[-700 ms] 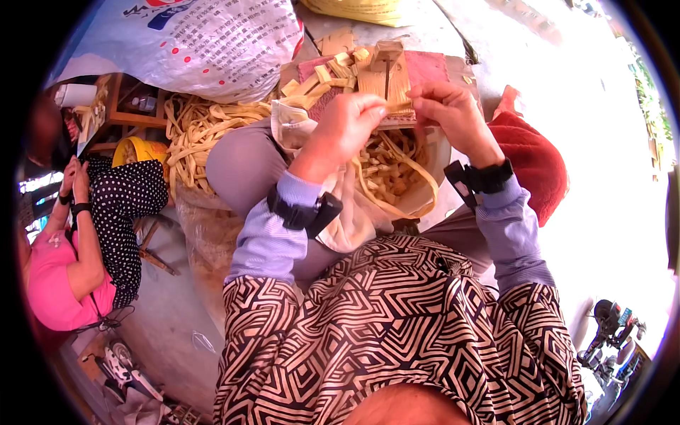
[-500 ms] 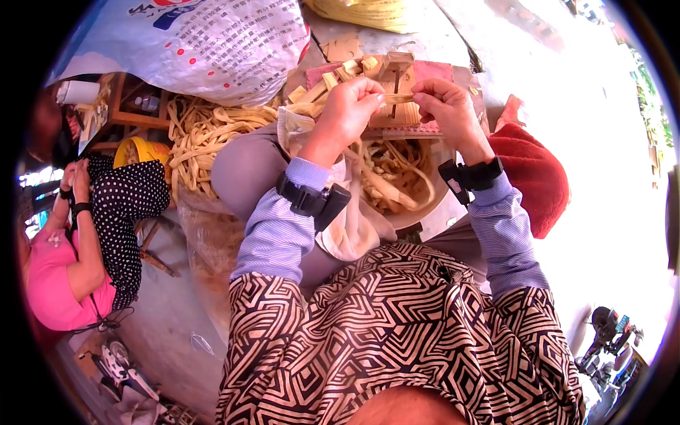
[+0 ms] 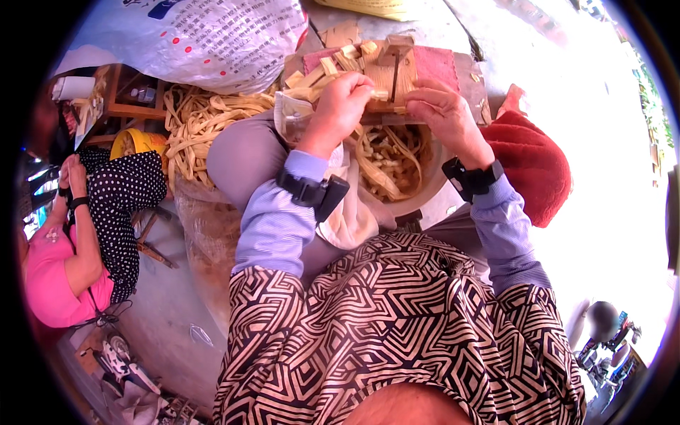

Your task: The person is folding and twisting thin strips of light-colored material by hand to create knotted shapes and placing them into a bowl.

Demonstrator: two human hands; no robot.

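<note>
We note the left hand [image 3: 345, 97] closed around a pale strip [image 3: 380, 93] on the wooden block [image 3: 394, 74]. The right hand [image 3: 440, 112] grips the block's near edge, above a basin [image 3: 425, 191] of cut strips.

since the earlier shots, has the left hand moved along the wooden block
Yes. The left hand has shifted right along the wooden block, closer to its upright slat and to the right hand, which holds the block's near edge.
</note>
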